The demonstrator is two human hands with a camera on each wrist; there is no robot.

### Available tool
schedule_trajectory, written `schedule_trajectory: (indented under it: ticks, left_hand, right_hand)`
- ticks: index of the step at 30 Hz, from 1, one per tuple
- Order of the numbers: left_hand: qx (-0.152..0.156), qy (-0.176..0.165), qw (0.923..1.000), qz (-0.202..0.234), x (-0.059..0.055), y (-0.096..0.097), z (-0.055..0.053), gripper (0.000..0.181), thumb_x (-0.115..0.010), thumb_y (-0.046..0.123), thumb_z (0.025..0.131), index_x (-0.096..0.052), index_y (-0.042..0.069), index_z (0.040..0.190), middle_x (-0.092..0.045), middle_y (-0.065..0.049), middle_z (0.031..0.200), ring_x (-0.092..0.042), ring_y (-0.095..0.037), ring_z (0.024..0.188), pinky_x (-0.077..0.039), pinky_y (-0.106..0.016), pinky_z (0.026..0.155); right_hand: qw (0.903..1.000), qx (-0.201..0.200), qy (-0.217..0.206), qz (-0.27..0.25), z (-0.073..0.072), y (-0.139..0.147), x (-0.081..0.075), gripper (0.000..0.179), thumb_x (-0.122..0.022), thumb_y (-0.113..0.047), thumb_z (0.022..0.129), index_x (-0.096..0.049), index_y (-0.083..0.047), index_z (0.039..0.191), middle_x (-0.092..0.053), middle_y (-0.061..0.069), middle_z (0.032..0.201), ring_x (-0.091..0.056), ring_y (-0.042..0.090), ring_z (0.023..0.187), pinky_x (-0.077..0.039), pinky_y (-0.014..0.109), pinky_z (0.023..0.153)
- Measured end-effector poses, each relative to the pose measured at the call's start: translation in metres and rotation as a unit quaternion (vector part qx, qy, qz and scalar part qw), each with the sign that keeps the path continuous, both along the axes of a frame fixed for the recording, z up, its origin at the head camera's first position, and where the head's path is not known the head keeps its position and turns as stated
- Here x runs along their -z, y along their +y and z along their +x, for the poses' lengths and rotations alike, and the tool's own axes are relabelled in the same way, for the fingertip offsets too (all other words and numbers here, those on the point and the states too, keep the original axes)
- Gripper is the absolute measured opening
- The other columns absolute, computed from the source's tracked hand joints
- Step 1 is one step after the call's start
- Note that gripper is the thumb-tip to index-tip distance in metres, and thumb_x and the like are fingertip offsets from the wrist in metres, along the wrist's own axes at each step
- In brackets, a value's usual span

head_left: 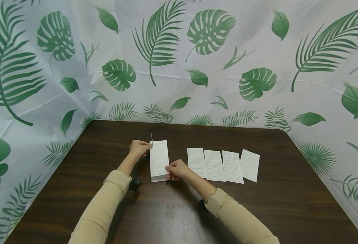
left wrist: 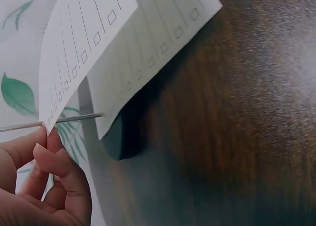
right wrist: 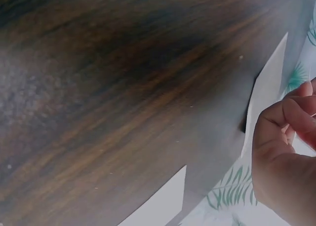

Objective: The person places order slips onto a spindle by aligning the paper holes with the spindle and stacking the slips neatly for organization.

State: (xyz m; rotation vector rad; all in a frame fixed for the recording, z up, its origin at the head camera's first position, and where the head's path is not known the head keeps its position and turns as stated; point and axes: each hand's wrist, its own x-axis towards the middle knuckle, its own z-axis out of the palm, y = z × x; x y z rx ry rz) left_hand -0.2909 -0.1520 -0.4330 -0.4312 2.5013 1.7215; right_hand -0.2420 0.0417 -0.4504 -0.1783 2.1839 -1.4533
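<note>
Across the near part of the dark wood-grain table [head_left: 166, 217] reached two beige sleeves [head_left: 100, 203]; beyond them, the right hand [head_left: 179, 169] pinched the lower right edge of a lined checklist sheet [head_left: 159, 157], raised above a lower sheet [head_left: 160, 178]; to the right lay four lined sheets [head_left: 214, 166] in a row; slightly farther off, the left hand [head_left: 138, 149] pinched the raised sheet's far left corner at a thin metal spike [head_left: 151, 137]; whether the spike pierced that corner, I could not tell; behind hung a leaf-print curtain [head_left: 172, 74].
</note>
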Motion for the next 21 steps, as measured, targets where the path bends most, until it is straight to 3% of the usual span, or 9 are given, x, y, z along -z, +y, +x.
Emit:
schedule_trajectory:
  ticks: [6,9,16,21]
  left_hand:
    - [-0.008,0.009,0.9995,-0.029,0.007,0.002,0.001,0.023,-0.069,0.015,0.083,-0.07,-0.003,0.097,-0.066,-0.006,0.078,-0.056,-0.016,0.064,-0.045,-0.018,0.048]
    - [-0.012,0.007,0.9987,-0.048,0.012,0.002,0.0,0.022,-0.069,0.016,0.083,-0.071,-0.002,0.096,-0.068,-0.009,0.081,-0.056,-0.016,0.063,-0.044,-0.018,0.048]
    - [-0.013,-0.002,0.997,-0.076,0.016,0.004,0.001,0.025,-0.069,0.02,0.084,-0.071,-0.001,0.098,-0.065,-0.018,0.109,-0.051,-0.014,0.067,-0.044,-0.018,0.049]
    - [-0.012,-0.013,0.996,-0.087,0.019,0.005,0.001,0.024,-0.068,0.019,0.085,-0.071,-0.001,0.097,-0.063,-0.019,0.111,-0.05,-0.013,0.067,-0.044,-0.018,0.049]
  right_hand:
    - [0.9972,-0.067,0.018,0.029,0.002,0.004,0.004,0.033,-0.05,-0.008,0.094,-0.053,-0.005,0.062,-0.052,-0.005,0.047,-0.041,0.004,0.038,-0.034,0.014,0.038]
    - [0.9952,-0.088,0.025,0.035,0.004,0.005,0.005,0.032,-0.049,-0.006,0.093,-0.053,-0.003,0.061,-0.05,-0.005,0.046,-0.04,0.004,0.037,-0.034,0.013,0.037]
    - [0.9949,-0.083,0.038,0.043,0.003,0.006,0.009,0.029,-0.051,-0.006,0.092,-0.063,0.013,0.074,-0.049,-0.005,0.044,-0.038,0.003,0.035,-0.032,0.013,0.036]
    - [0.9942,-0.091,0.034,0.047,0.003,0.007,0.01,0.03,-0.051,-0.006,0.093,-0.063,0.013,0.074,-0.049,-0.004,0.043,-0.039,0.003,0.034,-0.031,0.012,0.035]
